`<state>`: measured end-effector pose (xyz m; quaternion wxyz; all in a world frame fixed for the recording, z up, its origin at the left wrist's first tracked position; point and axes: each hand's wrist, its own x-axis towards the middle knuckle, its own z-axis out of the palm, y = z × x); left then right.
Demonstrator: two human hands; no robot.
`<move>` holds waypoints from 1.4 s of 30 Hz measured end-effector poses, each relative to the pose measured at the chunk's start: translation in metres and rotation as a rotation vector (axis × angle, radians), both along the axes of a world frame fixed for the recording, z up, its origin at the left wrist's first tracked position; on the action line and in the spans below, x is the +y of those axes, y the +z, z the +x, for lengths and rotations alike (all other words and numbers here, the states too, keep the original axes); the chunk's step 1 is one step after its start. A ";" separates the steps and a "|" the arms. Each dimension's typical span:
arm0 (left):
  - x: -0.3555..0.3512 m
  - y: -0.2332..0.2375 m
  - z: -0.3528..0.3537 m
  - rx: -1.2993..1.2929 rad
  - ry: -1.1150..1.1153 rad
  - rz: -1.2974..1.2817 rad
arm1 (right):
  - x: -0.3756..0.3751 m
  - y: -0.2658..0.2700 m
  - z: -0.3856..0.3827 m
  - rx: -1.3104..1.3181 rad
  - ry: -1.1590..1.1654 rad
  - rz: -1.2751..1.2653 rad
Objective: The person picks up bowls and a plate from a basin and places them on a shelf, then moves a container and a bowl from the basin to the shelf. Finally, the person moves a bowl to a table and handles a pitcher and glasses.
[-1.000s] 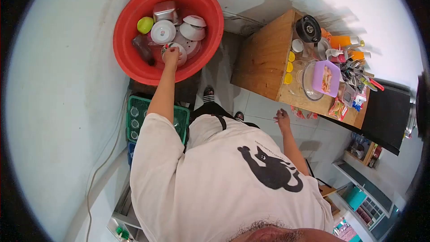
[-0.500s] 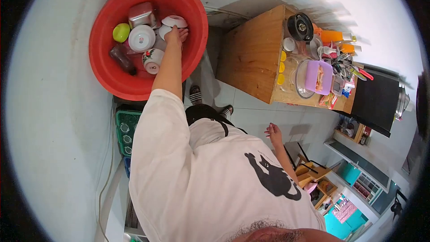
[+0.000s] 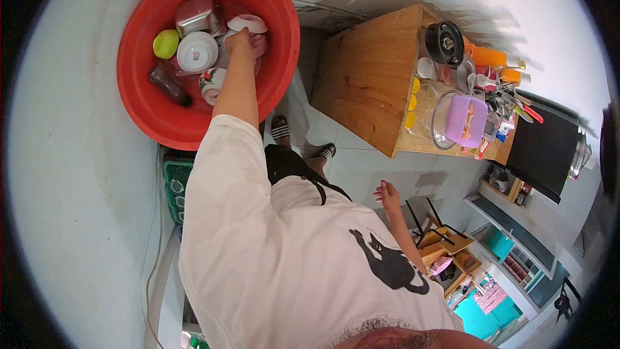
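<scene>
My left hand (image 3: pixel 239 40) reaches into a big red plastic tub (image 3: pixel 142 113), its thumb side right at the rim of a tilted white bowl (image 3: pixel 248 23). Its fingers look pinkish and blurred, sunk in the water. Close by lie a white bowl with a small mark on its base (image 3: pixel 197 52), a flower-patterned bowl (image 3: pixel 210 84) partly behind my forearm, and a metal container (image 3: pixel 196 17). A lime-green cup (image 3: pixel 166 44) and a dark brown bottle-like piece (image 3: pixel 169 85) rest farther left. My right hand (image 3: pixel 387 197) hangs at my side, fingers loosely apart, holding nothing.
To the right stands a wooden cabinet (image 3: pixel 361 74) bearing a purple container (image 3: pixel 466 121), a black round pan-like item (image 3: pixel 444 42), jars with yellow lids (image 3: pixel 412 101) and utensils. A green crate (image 3: pixel 175 187) sits below the tub, beside the wall.
My left hand has moved slightly left and sunk deeper, its spread fingers now under the water. The view has shifted a little, and my right hand stays hanging.
</scene>
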<state>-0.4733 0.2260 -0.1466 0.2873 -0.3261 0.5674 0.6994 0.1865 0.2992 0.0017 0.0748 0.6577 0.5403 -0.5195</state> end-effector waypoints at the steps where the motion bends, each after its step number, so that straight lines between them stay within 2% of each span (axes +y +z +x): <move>1: 0.001 0.005 -0.003 -0.004 0.002 0.002 | 0.001 0.000 -0.002 -0.004 -0.003 -0.007; 3: 0.001 0.009 -0.006 0.094 -0.117 -0.142 | 0.005 0.001 -0.005 -0.014 -0.003 -0.015; 6: 0.003 -0.005 -0.017 0.161 -0.240 -0.174 | 0.006 0.000 -0.015 0.010 0.004 -0.024; 7: 0.002 -0.002 -0.018 0.160 -0.238 -0.177 | 0.006 0.001 -0.019 0.008 0.021 -0.029; 9: 0.004 0.014 -0.022 0.265 -0.402 -0.388 | 0.007 0.002 -0.025 0.004 0.042 -0.035; 11: 0.007 0.039 -0.019 0.353 -0.439 -0.470 | 0.009 0.001 -0.032 -0.014 0.039 -0.062; 13: 0.004 0.036 -0.019 0.438 -0.478 -0.558 | 0.011 -0.001 -0.036 -0.015 0.048 -0.072; 15: 0.007 0.012 -0.026 0.184 -0.185 -0.309 | 0.012 -0.004 -0.039 -0.015 0.054 -0.082; 19: -0.003 -0.027 -0.044 0.089 -0.263 -0.215 | 0.014 -0.009 -0.041 -0.002 0.083 -0.083; 21: -0.004 -0.037 -0.044 0.088 -0.094 0.007 | 0.015 -0.011 -0.043 -0.006 0.091 -0.085; 25: -0.005 -0.043 -0.052 -0.020 -0.130 0.102 | 0.019 -0.013 -0.047 0.001 0.107 -0.082; 27: 0.000 -0.042 -0.052 -0.122 -0.009 0.269 | 0.021 -0.014 -0.047 0.007 0.115 -0.087; 34: -0.001 -0.026 -0.038 0.062 -0.050 0.108 | 0.026 -0.012 -0.054 0.016 0.118 -0.100; 37: -0.024 -0.023 -0.038 0.118 -0.050 0.179 | 0.025 -0.016 -0.054 0.014 0.125 -0.123; 39: -0.041 -0.019 -0.039 0.124 0.048 0.370 | 0.026 -0.021 -0.053 0.022 0.146 -0.136; 42: -0.076 -0.006 -0.034 0.193 0.079 0.471 | 0.025 -0.029 -0.053 0.019 0.182 -0.145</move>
